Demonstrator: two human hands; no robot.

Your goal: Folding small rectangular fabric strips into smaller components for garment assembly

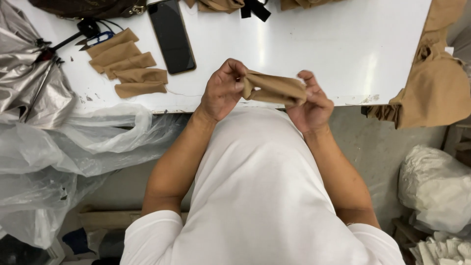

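Clearly both hands share one piece of work: the left hand (222,93) and the right hand (310,102) each pinch an end of a small tan fabric piece (274,89), held up just off the near edge of the white table (314,44), over the person's lap. Each grip is closed on the cloth, fingers curled round its ends, likely so the strip stays taut enough to fold or turn. Its long axis runs left to right, roughly level, the left end bunched a little higher. On the table, well apart to the left, lies a fanned stack of similar tan strips (128,64), with a dark phone (171,35) beside it and small thread snips (95,40) near the stack's far end.
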